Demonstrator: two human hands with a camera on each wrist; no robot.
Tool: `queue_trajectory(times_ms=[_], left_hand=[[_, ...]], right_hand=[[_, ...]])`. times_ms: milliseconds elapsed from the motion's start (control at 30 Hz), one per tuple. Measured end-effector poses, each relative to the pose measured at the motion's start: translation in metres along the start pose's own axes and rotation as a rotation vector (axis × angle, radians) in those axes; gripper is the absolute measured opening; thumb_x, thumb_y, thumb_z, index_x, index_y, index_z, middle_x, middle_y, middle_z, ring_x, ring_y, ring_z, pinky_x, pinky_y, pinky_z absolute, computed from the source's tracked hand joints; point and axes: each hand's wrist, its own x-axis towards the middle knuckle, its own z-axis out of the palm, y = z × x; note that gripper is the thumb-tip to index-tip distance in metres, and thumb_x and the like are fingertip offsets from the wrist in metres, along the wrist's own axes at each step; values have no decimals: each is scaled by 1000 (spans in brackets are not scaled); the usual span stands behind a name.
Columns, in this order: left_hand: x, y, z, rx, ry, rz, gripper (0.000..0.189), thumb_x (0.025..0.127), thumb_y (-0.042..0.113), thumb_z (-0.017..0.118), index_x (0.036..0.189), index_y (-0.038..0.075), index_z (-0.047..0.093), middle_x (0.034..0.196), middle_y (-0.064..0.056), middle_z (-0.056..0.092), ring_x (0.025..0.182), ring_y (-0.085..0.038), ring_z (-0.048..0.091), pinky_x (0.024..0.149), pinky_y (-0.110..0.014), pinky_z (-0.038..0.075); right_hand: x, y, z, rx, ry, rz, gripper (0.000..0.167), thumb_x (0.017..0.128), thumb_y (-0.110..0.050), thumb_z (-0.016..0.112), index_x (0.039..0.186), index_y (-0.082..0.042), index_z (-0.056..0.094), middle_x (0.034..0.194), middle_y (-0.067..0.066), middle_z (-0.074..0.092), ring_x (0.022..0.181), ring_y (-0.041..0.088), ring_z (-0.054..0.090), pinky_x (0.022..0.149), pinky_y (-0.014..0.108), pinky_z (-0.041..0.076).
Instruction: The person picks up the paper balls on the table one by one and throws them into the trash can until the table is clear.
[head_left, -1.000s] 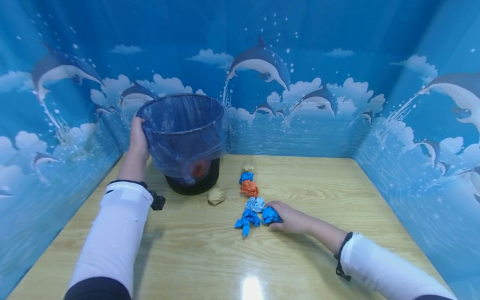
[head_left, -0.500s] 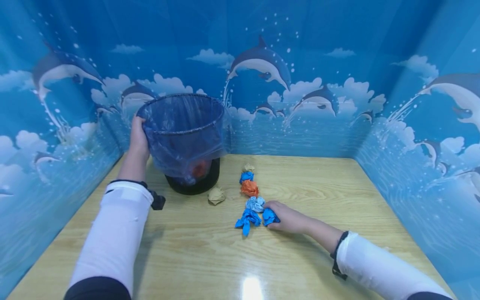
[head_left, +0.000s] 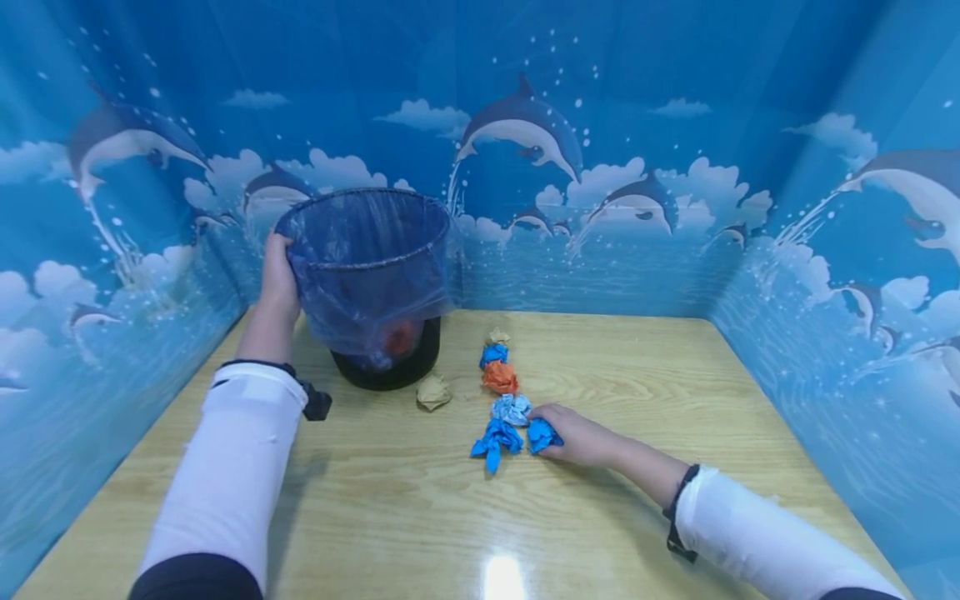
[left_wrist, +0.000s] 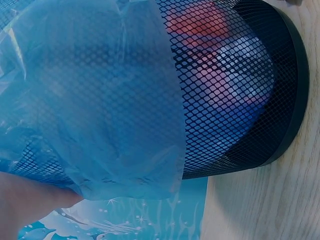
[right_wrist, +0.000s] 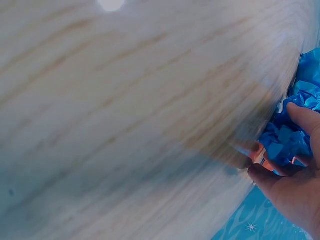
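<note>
One crumpled, creased blue ball [head_left: 541,435]: right hand [head_left: 579,437] pinches it, left hand [head_left: 277,279] grips the bin [head_left: 411,363].

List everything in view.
Table: one, light wood, below.
Backdrop: one, blue, table's back and sides.
Bin: one, black, table's left.
Liner: one, translucent blue, over bin.
Contents: count unclear, reddish, whitish, bluish, inside bin.
Blue balls: three, blue, two nearest, one behind orange.
Pale ball: one, light blue, behind nearest.
Orange ball: one, orange, behind pale.
Tan balls: two, tan, beside bin, row's far end.
Wrist gear: two, black, wrists.
Sleeves: two, white, forearms.
Left grip: one, bare, at bin's rim.
Right grip: one, bare, around blue ball.
</note>
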Motion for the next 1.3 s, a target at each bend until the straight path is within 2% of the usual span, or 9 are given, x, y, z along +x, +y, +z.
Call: queue_trajectory(times_ms=[1100, 1300], left_hand=[[2, 0, -2, 23, 7, -27, 68, 98, 48, 23, 152, 36, -16, 160, 14, -21, 148, -11, -16, 120, -33, -1], [1, 0, -2, 29, 3, -36, 68, 97, 49, 23, 152, 37, -16, 160, 14, -20, 148, -11, -16, 120, -33, -2]], right_hand=[[0, -2, -13, 7, 41, 25, 50, 86, -14, 72, 128, 4, 52, 127, 24, 57, 120, 42, 54, 101, 52, 43], [2, -2, -16, 11, 45, 67, 48, 88, -14, 70, 130, 2, 52, 129, 22, 57, 122, 41, 53, 102, 51, 43]])
